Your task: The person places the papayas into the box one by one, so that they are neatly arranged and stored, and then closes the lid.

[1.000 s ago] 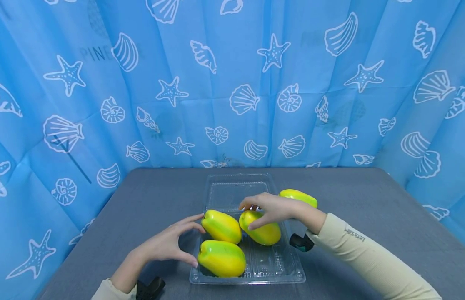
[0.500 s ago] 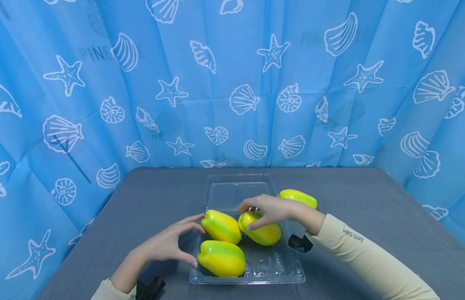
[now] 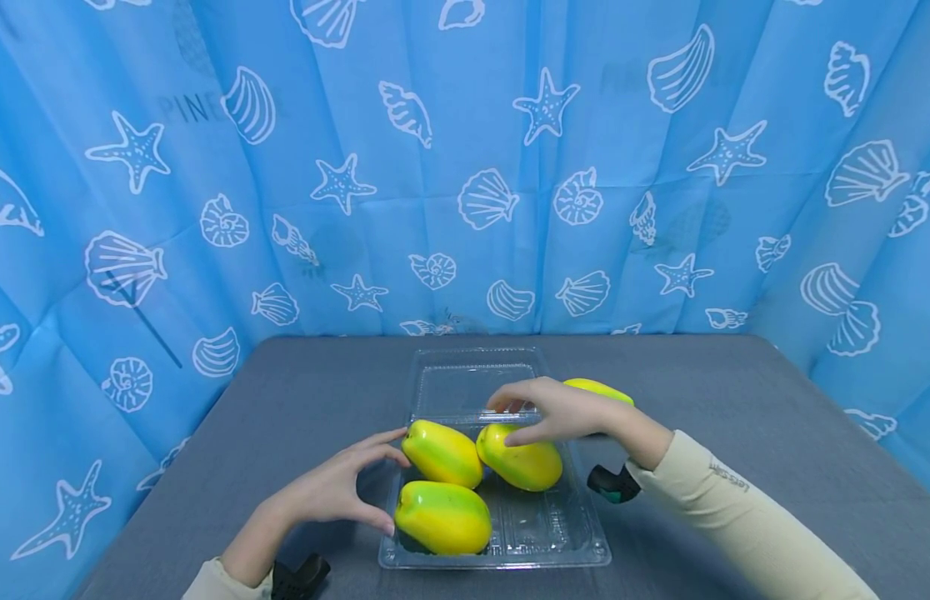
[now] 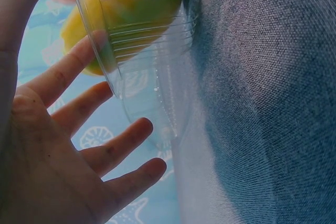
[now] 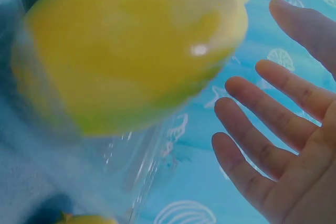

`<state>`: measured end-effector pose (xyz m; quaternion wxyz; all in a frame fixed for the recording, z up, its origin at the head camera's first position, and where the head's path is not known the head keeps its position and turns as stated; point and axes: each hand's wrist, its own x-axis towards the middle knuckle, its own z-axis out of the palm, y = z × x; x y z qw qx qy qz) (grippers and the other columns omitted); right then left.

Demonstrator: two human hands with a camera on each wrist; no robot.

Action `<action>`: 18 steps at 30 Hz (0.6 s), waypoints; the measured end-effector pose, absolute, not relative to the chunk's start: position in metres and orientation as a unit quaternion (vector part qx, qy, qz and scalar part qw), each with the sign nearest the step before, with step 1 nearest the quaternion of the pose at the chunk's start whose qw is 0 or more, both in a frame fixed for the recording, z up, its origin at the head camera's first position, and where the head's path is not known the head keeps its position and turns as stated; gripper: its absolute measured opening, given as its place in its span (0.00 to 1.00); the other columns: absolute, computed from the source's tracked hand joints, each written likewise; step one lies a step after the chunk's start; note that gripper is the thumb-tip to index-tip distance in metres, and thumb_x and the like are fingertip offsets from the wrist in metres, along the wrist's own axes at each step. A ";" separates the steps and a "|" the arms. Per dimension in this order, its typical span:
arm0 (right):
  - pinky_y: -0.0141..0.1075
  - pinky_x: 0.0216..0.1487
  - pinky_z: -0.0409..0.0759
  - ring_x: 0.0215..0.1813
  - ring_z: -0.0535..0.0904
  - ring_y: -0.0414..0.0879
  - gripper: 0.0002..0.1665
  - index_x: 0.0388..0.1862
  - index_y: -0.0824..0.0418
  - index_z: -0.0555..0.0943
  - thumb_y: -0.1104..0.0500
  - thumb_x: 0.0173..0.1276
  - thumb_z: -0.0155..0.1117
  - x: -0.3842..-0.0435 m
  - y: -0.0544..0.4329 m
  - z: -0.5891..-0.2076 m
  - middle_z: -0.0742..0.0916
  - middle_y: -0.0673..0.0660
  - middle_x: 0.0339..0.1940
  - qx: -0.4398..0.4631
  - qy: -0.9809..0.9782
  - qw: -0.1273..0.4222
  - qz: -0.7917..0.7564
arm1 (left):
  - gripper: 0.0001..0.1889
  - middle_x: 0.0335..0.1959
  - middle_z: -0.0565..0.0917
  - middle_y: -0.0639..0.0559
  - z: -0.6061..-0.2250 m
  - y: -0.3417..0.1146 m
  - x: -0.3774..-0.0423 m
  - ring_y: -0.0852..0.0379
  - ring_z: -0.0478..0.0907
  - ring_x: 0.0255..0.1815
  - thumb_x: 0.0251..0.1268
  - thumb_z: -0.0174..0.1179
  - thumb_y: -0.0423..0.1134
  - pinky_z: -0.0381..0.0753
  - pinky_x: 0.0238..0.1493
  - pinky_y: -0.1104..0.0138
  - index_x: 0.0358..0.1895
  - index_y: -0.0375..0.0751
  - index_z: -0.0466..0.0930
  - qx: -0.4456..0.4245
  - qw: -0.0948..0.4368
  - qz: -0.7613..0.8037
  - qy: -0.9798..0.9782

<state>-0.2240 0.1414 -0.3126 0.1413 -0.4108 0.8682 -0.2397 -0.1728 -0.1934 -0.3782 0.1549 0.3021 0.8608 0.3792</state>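
Note:
Three yellow-green papayas lie in a clear plastic clamshell box [image 3: 536, 525]: one papaya [image 3: 444, 518] at the front left, one papaya [image 3: 441, 454] behind it, and another papaya [image 3: 527, 462] at the right. My left hand [image 3: 333, 483] is at the box's left side, thumb and fingers spread; its fingertips meet the clear wall in the left wrist view. Over the right papaya hovers my right hand [image 3: 562, 408], holding nothing. A gap shows between its loosely extended fingers [image 5: 262, 114] and the papaya [image 5: 131, 51] in the right wrist view.
A further papaya [image 3: 600, 390] lies on the grey table [image 3: 697, 392] right of the box, partly hidden by my right hand. The box's lid [image 3: 476, 385] lies folded back. A blue shell-print curtain [image 3: 465, 167] hangs behind the table.
My right hand has lifted off the right papaya and shifted slightly up and to the right. That papaya stays in the box. My left hand has not moved.

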 end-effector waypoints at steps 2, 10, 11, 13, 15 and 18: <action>0.47 0.57 0.77 0.56 0.78 0.51 0.26 0.58 0.58 0.74 0.49 0.64 0.63 -0.224 0.147 -0.312 0.82 0.56 0.55 -0.408 0.870 0.127 -0.246 | 0.31 0.74 0.55 0.44 -0.378 -0.193 -0.173 0.35 0.52 0.73 0.46 0.71 0.51 0.57 0.61 0.32 0.55 0.48 0.73 0.301 0.155 0.379 0.861; 0.49 0.56 0.77 0.55 0.79 0.51 0.24 0.57 0.57 0.74 0.49 0.64 0.62 -0.224 0.176 -0.315 0.83 0.54 0.54 -0.386 0.875 0.083 -0.280 | 0.30 0.75 0.55 0.44 -0.378 -0.194 -0.173 0.35 0.52 0.73 0.46 0.71 0.51 0.57 0.61 0.32 0.55 0.49 0.73 0.300 0.156 0.379 0.862; 0.50 0.56 0.77 0.54 0.79 0.51 0.24 0.57 0.57 0.75 0.49 0.64 0.62 -0.225 0.181 -0.315 0.83 0.54 0.53 -0.383 0.876 0.075 -0.285 | 0.30 0.75 0.55 0.44 -0.378 -0.194 -0.173 0.35 0.52 0.73 0.46 0.71 0.51 0.57 0.61 0.32 0.55 0.49 0.73 0.299 0.156 0.379 0.861; 0.51 0.56 0.77 0.53 0.79 0.52 0.23 0.55 0.58 0.75 0.50 0.64 0.62 -0.227 0.189 -0.317 0.84 0.55 0.52 -0.375 0.879 0.057 -0.290 | 0.30 0.75 0.55 0.44 -0.378 -0.194 -0.173 0.35 0.52 0.73 0.46 0.71 0.51 0.57 0.61 0.32 0.55 0.50 0.73 0.299 0.156 0.380 0.861; 0.52 0.56 0.77 0.52 0.80 0.53 0.22 0.54 0.59 0.76 0.51 0.64 0.63 -0.228 0.198 -0.320 0.84 0.56 0.51 -0.361 0.884 0.039 -0.294 | 0.30 0.75 0.55 0.44 -0.379 -0.194 -0.173 0.35 0.52 0.73 0.46 0.71 0.51 0.57 0.61 0.32 0.54 0.50 0.73 0.300 0.156 0.380 0.861; 0.53 0.56 0.76 0.52 0.79 0.56 0.21 0.54 0.60 0.76 0.53 0.64 0.63 -0.231 0.211 -0.324 0.84 0.58 0.51 -0.335 0.891 0.025 -0.306 | 0.30 0.75 0.55 0.44 -0.379 -0.194 -0.173 0.35 0.52 0.73 0.46 0.71 0.51 0.57 0.61 0.32 0.55 0.50 0.73 0.300 0.155 0.380 0.861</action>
